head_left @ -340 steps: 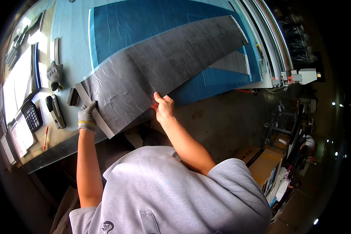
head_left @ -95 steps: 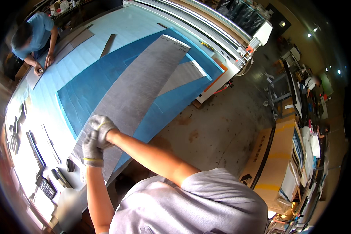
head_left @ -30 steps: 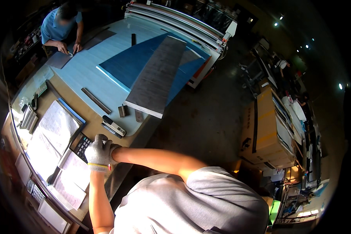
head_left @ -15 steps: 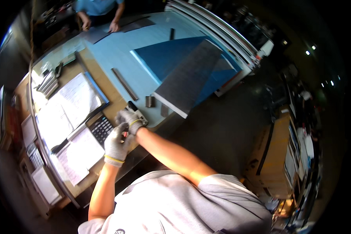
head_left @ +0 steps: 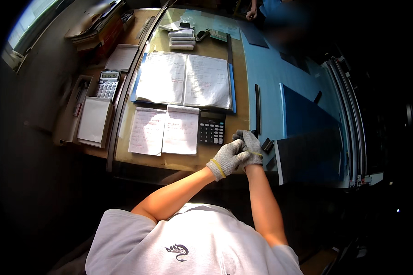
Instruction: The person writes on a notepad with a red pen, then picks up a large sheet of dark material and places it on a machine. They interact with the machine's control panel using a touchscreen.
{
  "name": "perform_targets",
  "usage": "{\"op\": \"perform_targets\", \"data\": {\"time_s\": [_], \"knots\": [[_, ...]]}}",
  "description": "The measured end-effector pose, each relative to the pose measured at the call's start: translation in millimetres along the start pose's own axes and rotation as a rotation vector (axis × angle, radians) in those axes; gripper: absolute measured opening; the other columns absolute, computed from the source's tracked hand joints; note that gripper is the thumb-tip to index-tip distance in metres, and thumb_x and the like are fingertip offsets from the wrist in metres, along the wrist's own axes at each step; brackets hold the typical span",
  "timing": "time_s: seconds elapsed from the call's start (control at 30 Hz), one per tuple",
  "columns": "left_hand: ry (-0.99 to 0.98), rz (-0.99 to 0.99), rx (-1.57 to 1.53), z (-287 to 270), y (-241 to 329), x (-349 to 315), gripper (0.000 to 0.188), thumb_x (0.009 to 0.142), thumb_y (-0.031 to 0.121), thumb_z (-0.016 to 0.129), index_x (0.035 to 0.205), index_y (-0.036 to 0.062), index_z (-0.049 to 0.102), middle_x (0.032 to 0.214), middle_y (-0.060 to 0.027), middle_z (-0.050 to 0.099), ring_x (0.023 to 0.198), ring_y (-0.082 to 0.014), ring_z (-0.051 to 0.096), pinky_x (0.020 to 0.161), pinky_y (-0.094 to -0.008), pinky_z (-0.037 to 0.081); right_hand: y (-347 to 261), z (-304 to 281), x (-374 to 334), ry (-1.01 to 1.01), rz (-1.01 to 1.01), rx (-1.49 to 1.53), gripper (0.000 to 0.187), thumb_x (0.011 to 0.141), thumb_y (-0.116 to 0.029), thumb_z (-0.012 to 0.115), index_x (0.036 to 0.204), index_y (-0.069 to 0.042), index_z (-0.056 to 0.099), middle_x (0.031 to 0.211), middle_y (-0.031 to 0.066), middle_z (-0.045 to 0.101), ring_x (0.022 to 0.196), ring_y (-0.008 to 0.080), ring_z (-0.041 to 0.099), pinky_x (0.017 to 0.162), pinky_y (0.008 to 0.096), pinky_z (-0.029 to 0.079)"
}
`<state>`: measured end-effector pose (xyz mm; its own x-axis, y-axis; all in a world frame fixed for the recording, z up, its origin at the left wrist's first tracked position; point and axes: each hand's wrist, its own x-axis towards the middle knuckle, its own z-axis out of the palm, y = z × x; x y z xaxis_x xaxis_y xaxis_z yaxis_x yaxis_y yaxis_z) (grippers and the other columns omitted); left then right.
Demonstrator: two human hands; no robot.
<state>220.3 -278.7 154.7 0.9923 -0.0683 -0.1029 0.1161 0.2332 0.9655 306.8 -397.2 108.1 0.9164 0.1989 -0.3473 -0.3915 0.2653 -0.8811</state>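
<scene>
Both my hands wear grey knit gloves with yellow cuffs and meet at the front edge of the table, just right of a black calculator (head_left: 212,128). My left hand (head_left: 228,159) is closed, its fingertips against the other glove. My right hand (head_left: 251,147) curls inward over them, also closed. Whatever lies between the hands is hidden. A small dark object (head_left: 267,145) rests right of my right hand. Left of the calculator lies an open notepad (head_left: 181,130) with handwriting. Behind it an open binder (head_left: 165,78) with blue covers spreads its pages.
Blue sheet (head_left: 303,110) and dark grey sheet (head_left: 309,158) material lies at the right, before a long metal rail (head_left: 353,114). A dark strip (head_left: 257,107) lies beyond my hands. On the left are a silver calculator (head_left: 108,85) and a box (head_left: 73,110). A co-worker's hand (head_left: 251,14) shows at the far side.
My view has swung left, so the binder and notepad now sit near the middle. My hands stay together beside the black calculator; the bit of red between them no longer shows.
</scene>
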Motion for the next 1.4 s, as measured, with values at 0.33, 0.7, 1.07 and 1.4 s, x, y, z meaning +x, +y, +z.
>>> {"op": "perform_targets", "data": {"time_s": [0.33,0.7,1.07,1.4], "knots": [[0.391,0.032,0.458,-102,-57,-62,0.037,0.083,0.027,0.075,0.101,0.0000,0.056,0.085,-0.0148,0.066,0.076,-0.0262,0.067,0.070,-0.0354,0.054,3,-2,-10,0.046,0.086,-0.046,0.027,0.090,0.000,0.063,0.076,-0.015,0.045,0.064,-0.0008,0.045,0.054,0.0136,0.051,0.057,0.0362,0.052],[1.018,0.034,0.933,-239,-118,-207,0.041,0.090,0.025,0.070,0.064,0.0037,0.048,0.058,-0.0168,0.046,0.051,-0.0386,0.048,0.048,-0.0432,0.036,93,-118,-56,0.228,0.056,-1.026,0.028,0.082,-0.008,0.072,0.068,-0.007,0.048,0.057,0.0042,0.044,0.051,0.0204,0.051,0.053,0.0368,0.043],[1.148,0.166,0.932,-229,-116,-188,0.027,0.083,0.023,0.077,0.077,0.0049,0.057,0.063,-0.0138,0.055,0.055,-0.0344,0.057,0.052,-0.0394,0.045,96,-130,-75,0.213,-0.102,-1.649,0.031,0.085,-0.027,0.069,0.071,-0.002,0.058,0.071,0.0216,0.059,0.068,0.0415,0.059,0.062,0.0475,0.047],[0.992,0.160,1.131,-231,-116,-184,0.043,0.085,0.018,0.073,0.057,0.0080,0.042,0.055,-0.0142,0.041,0.048,-0.0347,0.046,0.046,-0.0430,0.035,90,-147,-77,0.068,0.015,-1.708,0.042,0.095,-0.040,0.056,0.077,-0.003,0.063,0.084,0.0235,0.065,0.086,0.0456,0.062,0.074,0.0531,0.050]]}}
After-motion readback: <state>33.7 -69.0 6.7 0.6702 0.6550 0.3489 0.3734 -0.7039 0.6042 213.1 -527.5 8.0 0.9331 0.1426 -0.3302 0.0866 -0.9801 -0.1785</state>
